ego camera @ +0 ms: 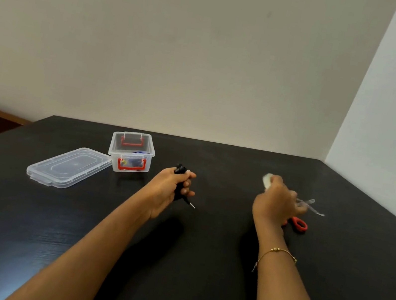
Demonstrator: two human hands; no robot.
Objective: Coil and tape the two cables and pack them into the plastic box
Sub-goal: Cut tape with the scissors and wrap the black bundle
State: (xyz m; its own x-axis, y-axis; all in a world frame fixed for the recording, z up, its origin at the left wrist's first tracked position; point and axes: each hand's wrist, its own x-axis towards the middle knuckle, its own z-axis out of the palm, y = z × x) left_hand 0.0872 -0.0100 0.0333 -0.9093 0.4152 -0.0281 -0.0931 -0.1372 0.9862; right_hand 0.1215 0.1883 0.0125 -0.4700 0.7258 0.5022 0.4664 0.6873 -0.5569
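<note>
Left hand (168,186) gripping coiled black cable (180,182), fingers curled round bundle; coil's long axis running near-vertical, metal plug tip sticking out below fist toward lower right

Right hand (277,205) blurred, fingers curling round white tape roll (267,180); loose clear tape strip trailing right

Tape lying well right of cable; hands needing to converge

Plastic box (131,152) sitting open, just left of cable, nearer left hand; blue item inside, likely first cable

Coiled black cable (178,183) upright left of centre; open clear plastic box (131,152) far left.
</note>
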